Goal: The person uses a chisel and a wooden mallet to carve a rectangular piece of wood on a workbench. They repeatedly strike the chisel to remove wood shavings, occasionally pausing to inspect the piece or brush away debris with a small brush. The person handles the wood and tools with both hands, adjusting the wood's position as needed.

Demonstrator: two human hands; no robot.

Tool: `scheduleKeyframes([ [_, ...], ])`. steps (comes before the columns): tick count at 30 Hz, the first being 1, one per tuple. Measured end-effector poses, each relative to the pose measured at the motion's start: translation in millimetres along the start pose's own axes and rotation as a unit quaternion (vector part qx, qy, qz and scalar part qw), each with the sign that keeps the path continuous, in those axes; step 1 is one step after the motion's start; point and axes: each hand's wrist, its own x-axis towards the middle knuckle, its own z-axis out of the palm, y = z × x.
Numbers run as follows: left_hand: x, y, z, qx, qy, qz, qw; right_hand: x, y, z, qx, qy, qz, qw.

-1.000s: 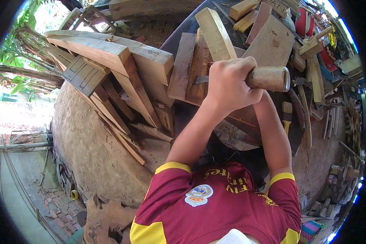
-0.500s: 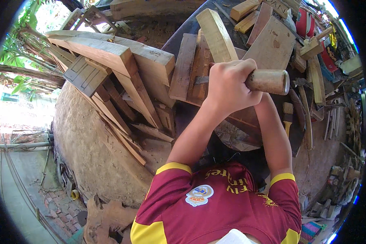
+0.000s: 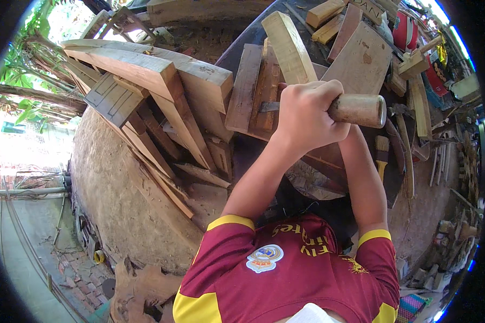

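Note:
My left hand [image 3: 310, 116] is closed around a chisel with a thick round wooden handle [image 3: 358, 110]. The butt of the handle points right, and the flat metal blade [image 3: 269, 106] shows left of my fist, over a brown wooden workpiece [image 3: 267, 81] with a raised strip. My right forearm [image 3: 361, 177] rises behind the left fist, which hides the right hand's fingers. Just beyond the fist, a pale squared wood block [image 3: 290, 47] leans at a slant. To its right lies a wide flat board [image 3: 359, 59].
Long thick beams [image 3: 145, 64] and stacked planks stand close on the left. On the right lie a brush [image 3: 381, 156], a wooden mallet [image 3: 417, 62] and a curved stick [image 3: 406, 156]. Several wood offcuts [image 3: 324, 13] crowd the far end of the dark bench.
My left fist and the chisel have shifted very slightly to the right. A little more of the blade shows. The wood around them looks unchanged.

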Motion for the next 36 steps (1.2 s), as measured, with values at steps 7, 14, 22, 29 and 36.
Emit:
scheduleKeyframes([
  [7, 3, -2, 0, 0.009, 0.002, -0.001, 1.0, -6, -16, 33, -0.088, 0.026, -0.033, 0.995],
  [14, 7, -4, -5, 0.001, 0.03, -0.012, 0.999, -47, -81, 104, -0.43, 0.195, -0.097, 0.876],
  [22, 11, -7, 2, 0.0, 0.037, -0.01, 0.999, -160, -178, 147, -0.57, 0.427, -0.472, 0.52],
  [29, 15, -6, 9, 0.03, 0.036, -0.006, 0.999, -163, -127, 147, -0.664, 0.445, -0.439, 0.411],
  [36, 11, -9, 5, 0.052, 0.039, -0.039, 0.997, -175, -126, 141, -0.71, 0.433, -0.296, 0.469],
])
